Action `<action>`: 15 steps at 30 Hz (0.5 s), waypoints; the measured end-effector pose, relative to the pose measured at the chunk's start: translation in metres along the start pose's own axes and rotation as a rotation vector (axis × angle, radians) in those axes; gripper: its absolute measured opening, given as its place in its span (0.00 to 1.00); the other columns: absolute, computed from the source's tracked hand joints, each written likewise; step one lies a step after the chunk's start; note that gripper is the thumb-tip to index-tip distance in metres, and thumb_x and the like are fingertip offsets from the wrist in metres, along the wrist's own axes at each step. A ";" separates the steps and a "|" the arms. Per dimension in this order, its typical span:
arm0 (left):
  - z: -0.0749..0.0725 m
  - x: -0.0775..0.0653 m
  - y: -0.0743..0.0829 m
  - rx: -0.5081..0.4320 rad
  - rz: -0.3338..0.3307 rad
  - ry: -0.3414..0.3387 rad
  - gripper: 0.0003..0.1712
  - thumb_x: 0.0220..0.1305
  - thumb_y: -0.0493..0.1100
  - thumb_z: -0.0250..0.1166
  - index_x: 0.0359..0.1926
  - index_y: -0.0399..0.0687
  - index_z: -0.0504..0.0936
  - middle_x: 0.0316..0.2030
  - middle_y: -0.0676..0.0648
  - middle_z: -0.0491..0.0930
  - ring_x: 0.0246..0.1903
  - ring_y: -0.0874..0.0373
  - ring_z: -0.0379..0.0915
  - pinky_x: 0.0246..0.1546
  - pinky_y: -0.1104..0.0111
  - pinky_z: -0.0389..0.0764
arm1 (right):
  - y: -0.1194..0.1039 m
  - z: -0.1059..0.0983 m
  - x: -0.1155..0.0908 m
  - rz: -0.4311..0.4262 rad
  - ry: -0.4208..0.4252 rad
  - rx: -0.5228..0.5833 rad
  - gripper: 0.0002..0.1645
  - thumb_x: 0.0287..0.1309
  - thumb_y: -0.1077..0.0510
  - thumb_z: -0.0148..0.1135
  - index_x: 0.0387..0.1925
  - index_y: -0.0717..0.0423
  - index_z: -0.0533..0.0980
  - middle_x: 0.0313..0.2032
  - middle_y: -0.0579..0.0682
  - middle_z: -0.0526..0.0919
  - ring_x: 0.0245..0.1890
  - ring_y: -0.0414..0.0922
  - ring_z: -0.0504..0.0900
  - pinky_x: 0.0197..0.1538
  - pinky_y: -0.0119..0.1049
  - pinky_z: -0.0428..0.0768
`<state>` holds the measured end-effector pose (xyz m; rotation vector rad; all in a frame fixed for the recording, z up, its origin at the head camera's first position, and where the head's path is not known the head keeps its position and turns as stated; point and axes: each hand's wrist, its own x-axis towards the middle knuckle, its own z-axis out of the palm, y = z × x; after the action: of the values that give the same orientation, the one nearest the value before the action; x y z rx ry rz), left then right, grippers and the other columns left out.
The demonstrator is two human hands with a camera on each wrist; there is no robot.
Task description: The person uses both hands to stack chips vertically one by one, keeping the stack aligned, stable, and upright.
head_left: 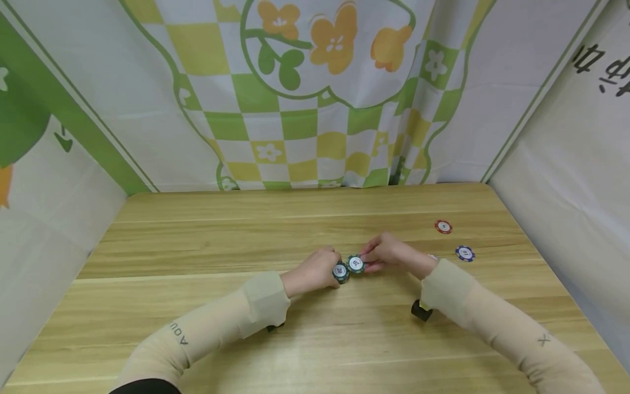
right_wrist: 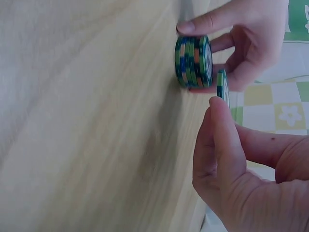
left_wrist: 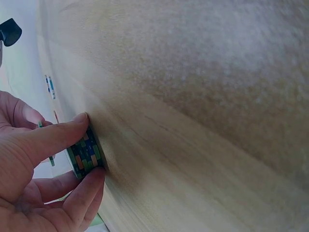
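My left hand (head_left: 315,268) grips a short stack of green poker chips (head_left: 340,272) by its sides, with the thumb and fingers around the rim. The stack stands on the wooden table, its top chip reading 20. Between thumb and fingertips, my right hand (head_left: 394,251) pinches one green poker chip (head_left: 356,264), also marked 20. In the right wrist view this single chip (right_wrist: 222,86) is held beside the stack (right_wrist: 193,62), a little higher than its top face. Several striped rims show in the left wrist view of the stack (left_wrist: 87,155).
Toward the right of the table (head_left: 206,241) lie a red chip (head_left: 443,226) and a blue chip (head_left: 465,253) marked 10. Another pale chip (head_left: 432,256) is mostly hidden behind the right wrist. A patterned curtain (head_left: 295,137) hangs along the table's far edge.
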<state>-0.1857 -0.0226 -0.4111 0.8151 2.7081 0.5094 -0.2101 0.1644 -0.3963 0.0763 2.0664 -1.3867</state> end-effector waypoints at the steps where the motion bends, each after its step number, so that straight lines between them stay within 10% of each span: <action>1: 0.000 0.000 0.000 -0.001 0.000 -0.001 0.21 0.41 0.38 0.75 0.38 0.36 0.78 0.32 0.48 0.72 0.32 0.59 0.69 0.34 0.72 0.74 | 0.000 0.001 -0.001 -0.001 -0.005 0.017 0.14 0.57 0.72 0.54 0.45 0.78 0.70 0.33 0.59 0.78 0.23 0.40 0.79 0.34 0.33 0.81; 15: 0.001 0.001 -0.002 -0.006 0.029 0.016 0.20 0.40 0.38 0.75 0.36 0.37 0.78 0.31 0.49 0.72 0.30 0.60 0.67 0.33 0.72 0.72 | 0.009 0.016 0.000 -0.009 -0.064 0.153 0.14 0.60 0.71 0.51 0.46 0.79 0.68 0.32 0.57 0.76 0.24 0.39 0.79 0.36 0.30 0.80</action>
<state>-0.1869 -0.0238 -0.4133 0.8541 2.7115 0.5324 -0.1988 0.1546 -0.4073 0.0865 1.9084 -1.5316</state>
